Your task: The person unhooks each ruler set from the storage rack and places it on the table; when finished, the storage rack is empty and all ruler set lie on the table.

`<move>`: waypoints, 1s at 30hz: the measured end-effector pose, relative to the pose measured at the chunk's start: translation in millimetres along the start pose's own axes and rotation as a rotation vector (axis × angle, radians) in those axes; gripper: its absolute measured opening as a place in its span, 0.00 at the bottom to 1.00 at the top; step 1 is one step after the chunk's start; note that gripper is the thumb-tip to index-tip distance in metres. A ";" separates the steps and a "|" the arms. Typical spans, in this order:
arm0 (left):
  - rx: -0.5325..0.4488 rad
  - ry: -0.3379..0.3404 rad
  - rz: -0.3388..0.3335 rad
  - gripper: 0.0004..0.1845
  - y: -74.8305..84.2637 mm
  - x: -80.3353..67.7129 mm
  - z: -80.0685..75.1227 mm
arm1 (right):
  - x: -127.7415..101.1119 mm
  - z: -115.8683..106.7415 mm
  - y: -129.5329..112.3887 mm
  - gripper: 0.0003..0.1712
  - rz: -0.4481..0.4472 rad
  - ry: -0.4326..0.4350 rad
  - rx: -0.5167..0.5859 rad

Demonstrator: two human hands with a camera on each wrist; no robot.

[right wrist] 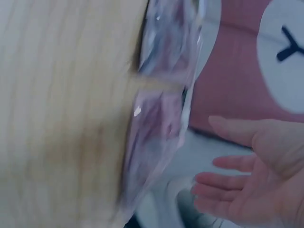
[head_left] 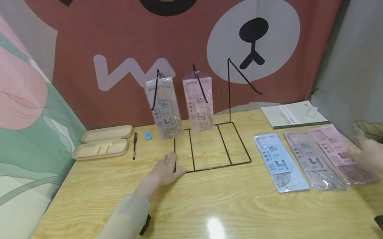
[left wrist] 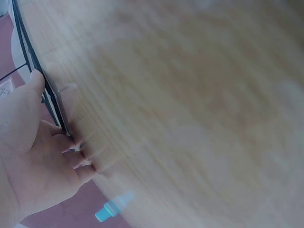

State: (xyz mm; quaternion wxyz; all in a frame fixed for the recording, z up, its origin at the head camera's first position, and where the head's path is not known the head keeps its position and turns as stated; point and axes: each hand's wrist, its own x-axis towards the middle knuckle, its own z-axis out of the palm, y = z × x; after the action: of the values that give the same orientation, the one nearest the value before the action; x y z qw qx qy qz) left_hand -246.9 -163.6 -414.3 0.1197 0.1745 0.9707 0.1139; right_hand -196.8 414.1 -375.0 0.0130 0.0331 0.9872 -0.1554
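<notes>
A black wire display rack (head_left: 213, 168) stands on the wooden table. A grey flat plastic packet (head_left: 165, 110) hangs from its left hook and a pink packet (head_left: 199, 103) from the middle one. My left hand (head_left: 165, 171) rests at the rack's left front corner, fingers extended; in the left wrist view its thumb lies against the black wire (left wrist: 35, 61). Three more packets lie at the right: blue (head_left: 280, 163), grey (head_left: 314, 160) and pink (head_left: 343, 155). My right hand (head_left: 372, 156), blurred, is over the pink packet's right edge; the right wrist view shows its fingers (right wrist: 223, 180) loosely extended, holding nothing.
The rack's bare right hook (head_left: 244, 75) juts forward. Behind the lying packets is a notebook (head_left: 280, 115) with a small white block (head_left: 312, 112) on it. At the left are an opened beige case (head_left: 102, 135), a black pen (head_left: 134, 145) and a small blue piece (head_left: 148, 135).
</notes>
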 end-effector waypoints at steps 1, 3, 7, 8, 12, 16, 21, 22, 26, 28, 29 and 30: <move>-0.004 0.001 0.001 0.43 -0.2 0.1 0.2 | 1.4 0.5 -8.6 0.48 -0.017 -0.007 0.016; -0.004 0.001 -0.002 0.43 -0.4 0.4 0.1 | 5.1 3.0 -26.6 0.48 -0.080 -0.011 0.048; -0.005 0.003 -0.003 0.43 -0.3 0.3 -0.1 | 13.5 12.9 -66.1 0.46 -0.191 0.001 0.086; -0.003 0.001 -0.004 0.43 -0.1 0.3 -0.3 | 15.7 15.9 -76.2 0.45 -0.221 0.010 0.099; -0.001 0.003 -0.003 0.43 -0.2 0.1 -0.5 | 23.4 26.5 -114.5 0.49 -0.272 0.003 0.126; 0.004 0.005 -0.001 0.43 -0.2 0.3 -1.0 | 31.1 38.3 -146.4 0.50 -0.312 -0.018 0.091; 0.005 0.003 0.006 0.43 -0.2 0.8 -1.0 | 36.4 54.9 -176.5 0.50 -0.405 -0.144 0.194; 0.003 0.005 0.005 0.43 -0.2 0.8 -0.8 | 37.3 58.8 -181.2 0.50 -0.425 -0.163 0.205; 0.002 0.003 -0.004 0.43 -0.8 0.6 0.0 | 42.9 75.4 -196.2 0.50 -0.474 -0.250 0.248; 0.000 0.004 -0.006 0.43 -0.4 0.3 0.2 | 46.7 83.0 -201.9 0.49 -0.512 -0.262 0.260; -0.001 0.003 -0.006 0.43 -0.2 0.1 0.2 | 48.7 86.2 -204.7 0.46 -0.529 -0.260 0.263; -0.002 0.002 -0.005 0.43 0.2 0.0 0.1 | 50.7 89.2 -206.9 0.44 -0.549 -0.251 0.266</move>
State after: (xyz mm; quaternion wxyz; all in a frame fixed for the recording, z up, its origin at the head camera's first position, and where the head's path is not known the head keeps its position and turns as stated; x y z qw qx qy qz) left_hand -246.8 -163.4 -414.3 0.1190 0.1716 0.9712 0.1149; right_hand -260.4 193.4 -398.4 0.0878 -0.2520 0.9211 -0.2835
